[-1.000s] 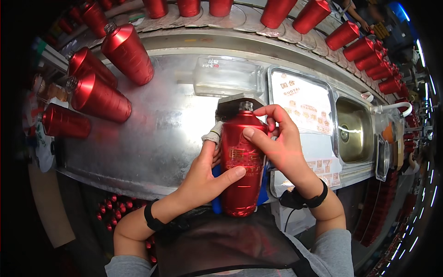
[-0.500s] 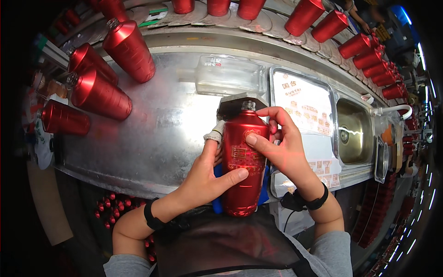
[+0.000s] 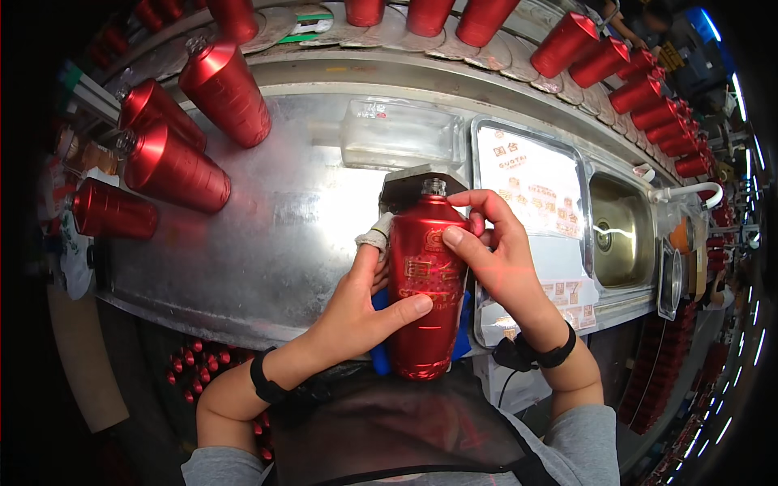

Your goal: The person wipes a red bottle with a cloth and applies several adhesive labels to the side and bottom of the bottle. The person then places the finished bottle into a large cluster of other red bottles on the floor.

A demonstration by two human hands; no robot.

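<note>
A metallic red bottle (image 3: 427, 324) with a clear glass neck and gold decals leans upright in front of me at the bench edge. My left hand (image 3: 365, 304) is closed round its left side, thumb across the lower front; a white wrap covers one fingertip. My right hand (image 3: 498, 251) grips the upper right side, its thumb by the round gold emblem and its index finger near the shoulder. Behind the neck stands a dark block-like support (image 3: 405, 185). Something blue (image 3: 379, 356) shows beneath the bottle. The fingers behind the bottle are partly hidden.
Several red bottles (image 3: 182, 170) stand on the metal bench (image 3: 211, 267) at left. A clear tray (image 3: 405, 134) lies at the back; a metal tray (image 3: 476, 162) with decal sheets (image 3: 527, 186) is at right, beside a sink (image 3: 624, 259). Behind runs a conveyor (image 3: 381, 39) carrying red bottles.
The bottles on the conveyor have shifted to the right. My right thumb has moved slightly right, uncovering more of the emblem. Both hands keep their hold on the bottle.
</note>
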